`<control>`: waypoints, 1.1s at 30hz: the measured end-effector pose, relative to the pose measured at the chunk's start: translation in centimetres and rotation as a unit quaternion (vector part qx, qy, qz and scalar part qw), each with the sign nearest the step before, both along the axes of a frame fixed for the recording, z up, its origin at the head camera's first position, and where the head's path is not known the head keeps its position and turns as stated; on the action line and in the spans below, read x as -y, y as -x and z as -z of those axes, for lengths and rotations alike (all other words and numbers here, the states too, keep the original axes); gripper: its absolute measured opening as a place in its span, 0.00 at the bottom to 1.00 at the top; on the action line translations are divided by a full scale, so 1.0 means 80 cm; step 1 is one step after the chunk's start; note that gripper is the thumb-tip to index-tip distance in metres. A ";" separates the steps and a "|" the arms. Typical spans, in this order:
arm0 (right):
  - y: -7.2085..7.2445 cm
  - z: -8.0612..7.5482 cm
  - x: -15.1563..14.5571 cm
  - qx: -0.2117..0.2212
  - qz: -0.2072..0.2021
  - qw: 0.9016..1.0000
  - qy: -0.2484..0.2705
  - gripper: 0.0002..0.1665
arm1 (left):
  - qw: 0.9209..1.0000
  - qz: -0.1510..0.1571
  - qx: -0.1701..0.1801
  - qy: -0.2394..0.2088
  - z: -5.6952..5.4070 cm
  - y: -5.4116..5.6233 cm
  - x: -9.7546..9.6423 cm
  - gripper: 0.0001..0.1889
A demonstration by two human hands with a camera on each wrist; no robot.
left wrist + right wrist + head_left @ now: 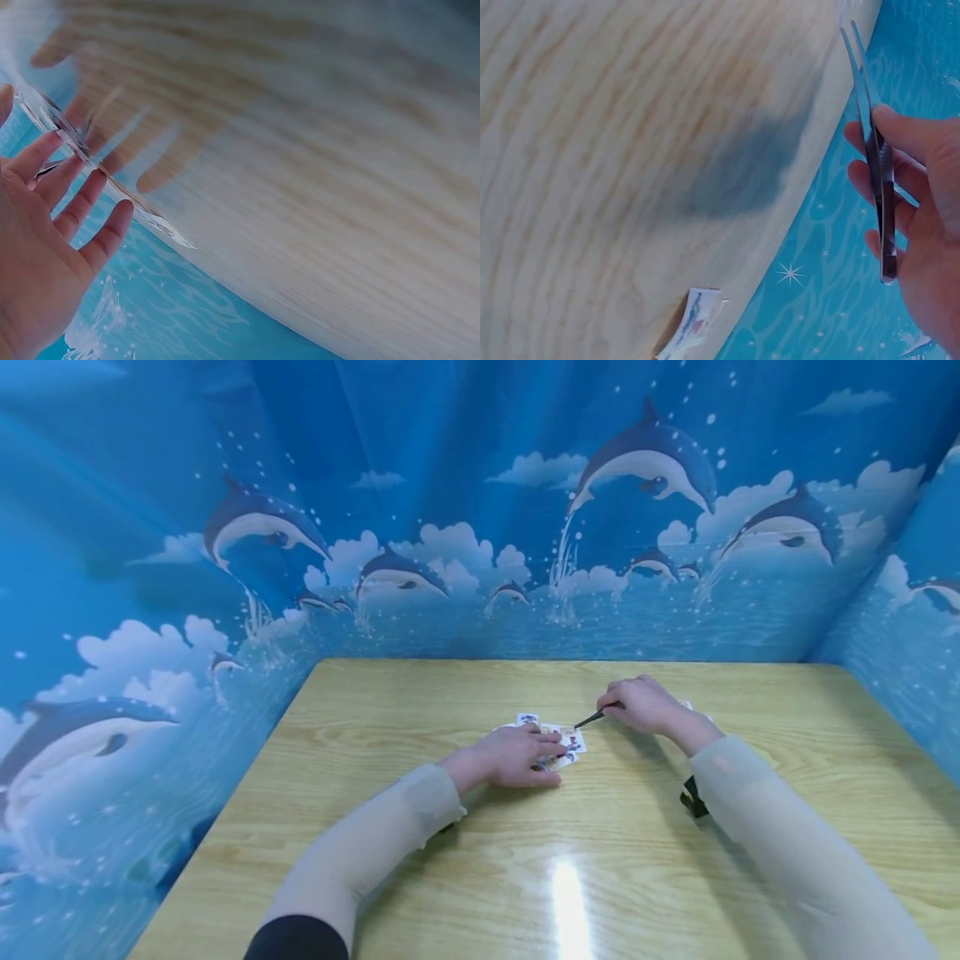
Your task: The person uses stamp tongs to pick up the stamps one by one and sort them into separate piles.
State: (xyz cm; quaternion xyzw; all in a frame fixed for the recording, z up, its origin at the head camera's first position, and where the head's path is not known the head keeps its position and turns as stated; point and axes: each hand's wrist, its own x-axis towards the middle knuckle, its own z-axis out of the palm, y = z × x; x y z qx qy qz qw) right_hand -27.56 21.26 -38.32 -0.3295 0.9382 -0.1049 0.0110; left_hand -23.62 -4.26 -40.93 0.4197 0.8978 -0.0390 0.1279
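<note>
1. Left grip [517,756]: fingers spread, laid over cards [577,740] on the surface [420,706].
2. Right grip [645,704]: pinches tweezers [886,195], tips slightly parted, by the cards.
3. Apparent step: tweezing cards; next calls for steady tips.

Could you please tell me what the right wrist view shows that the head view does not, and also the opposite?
Only the right wrist view: the tweezers' two separated tips and rear end.

Only the head view, clearly: the left hand over printed cards, both sleeves, and a small dark object beside the right forearm.

Both: the right hand holding the tweezers, the wood-grain table, and the blue backdrop.
</note>
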 end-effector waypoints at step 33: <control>0.002 -0.012 -0.004 0.070 0.054 0.996 -0.003 0.11 | 1.000 -0.003 0.009 -0.011 0.002 0.000 0.000 0.35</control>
